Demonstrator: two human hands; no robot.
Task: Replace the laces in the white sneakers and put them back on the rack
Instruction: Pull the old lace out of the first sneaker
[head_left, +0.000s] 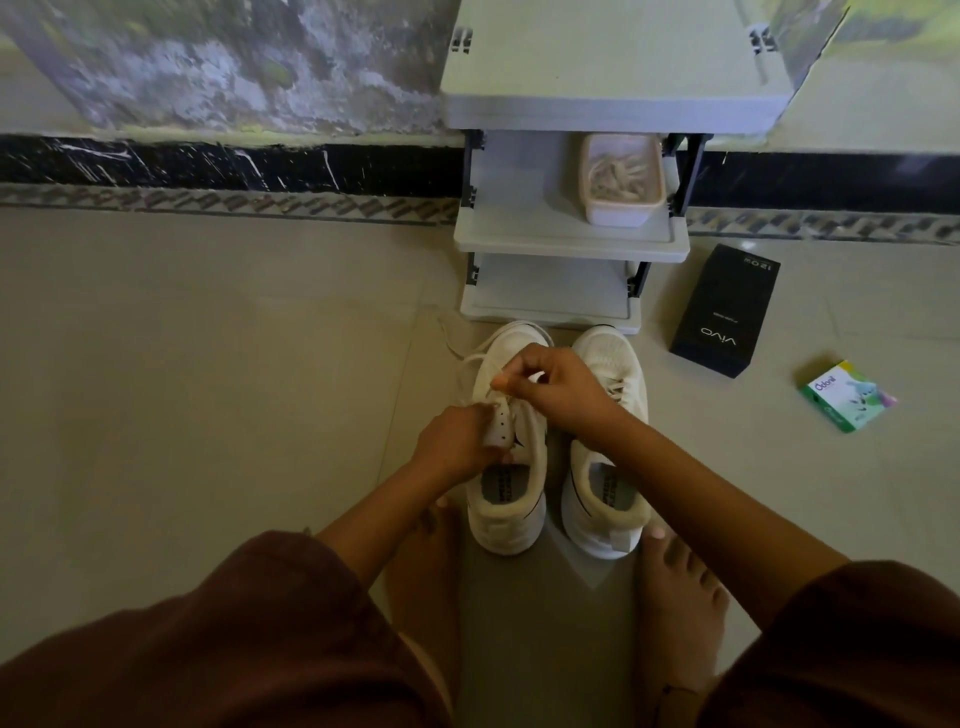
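The left hand (454, 447) grips the eyelet flap of the left white mesh sneaker (506, 525), on the floor before the grey plastic rack (519, 236); the right hand (558, 389) pinches its flat white lace (467, 359); a hasty tug could twist it or skip an eyelet.

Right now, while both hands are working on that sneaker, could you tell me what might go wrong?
1. The left hand grips the left sneaker while the right hand pinches its lace; the loose end trails on the floor and could snag.
2. The right forearm crosses the right sneaker and may nudge it.
3. The black box lies on the floor beside the rack, easy to kick when standing.
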